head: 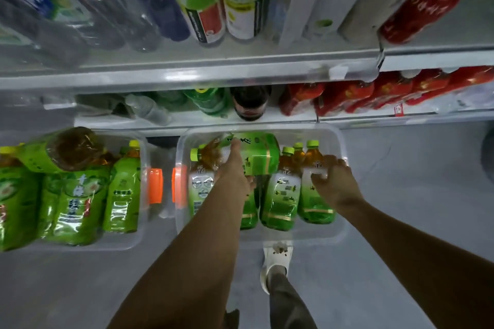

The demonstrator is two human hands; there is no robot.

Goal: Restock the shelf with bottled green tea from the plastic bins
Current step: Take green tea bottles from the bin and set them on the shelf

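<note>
The left hand (233, 168) reached into the right bin (344, 141) and gripped a green tea bottle (256, 153) that lay crosswise on top of the others, thumb on the label and fingers hidden behind it. The right hand (334, 181) was curled over the shoulder of the bottle at the bin's right side (316, 195), fingertips pinching it just below the neck. Both hands seemed to be taking one bottle each.

The risk here, as I judged it, was the crosswise bottle: held one-handed near its middle, it could tip cap-down and slip, knocking the bottles under it. The label film looked glossy, so a loose grip might slide. Lifting the right-side bottle could also drag its neighbour (280, 195), since the two lay touching side by side.

The other bottles in that bin lay with caps toward the shelf, packed in a row against the near wall. A second bin (139, 147) sat to the left, well filled with green tea bottles, one (61, 152) stacked slantwise on top at its far left corner. Orange clips (155, 185) showed on the facing ends of the two bins. Both bins rested on the grey floor (401, 222) against the foot of the shelf (187, 75). The bottom shelf level held a green bottle (205, 99), a dark bottle (250, 103) and red packs (374, 91); restocking was not yet done. A white shoe (275, 256) stood just near the bin's front edge.
</note>
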